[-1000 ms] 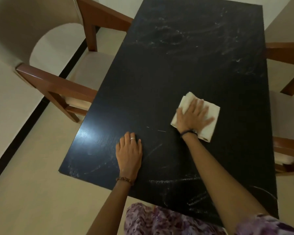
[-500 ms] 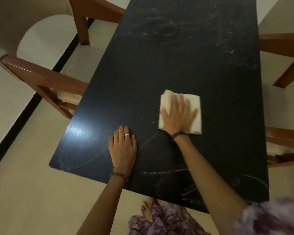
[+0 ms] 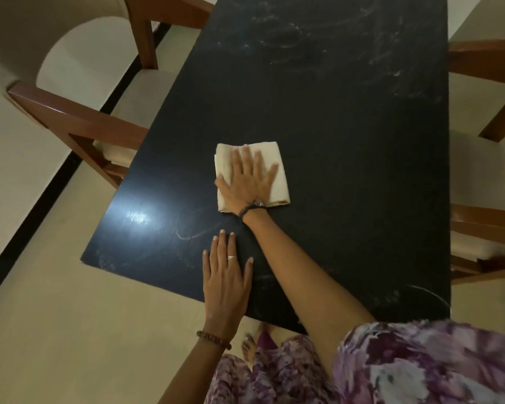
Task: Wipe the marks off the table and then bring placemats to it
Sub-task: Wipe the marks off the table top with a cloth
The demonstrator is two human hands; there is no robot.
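Note:
A long black table [image 3: 347, 158] runs away from me, smeared with white chalky marks at its far end and near its front edge. A folded cream cloth [image 3: 279, 167] lies flat on the near half. My right hand [image 3: 248, 179] presses on the cloth with fingers spread straight. My left hand [image 3: 226, 278] rests flat on the table by the front edge, fingers straight, a ring on one finger. A curved white mark [image 3: 193, 233] shows just beyond my left fingertips. No placemats are in view.
A wooden chair with a cream seat [image 3: 79, 118] stands at the table's left side. Two more wooden chairs [image 3: 484, 243] sit along the right side. The floor [image 3: 70, 330] is pale with a black strip on the left. My bare foot [image 3: 250, 346] shows under the table edge.
My right hand has slid the cloth to the left across the table, over the small marks near my left hand. My left hand stays flat near the front edge.

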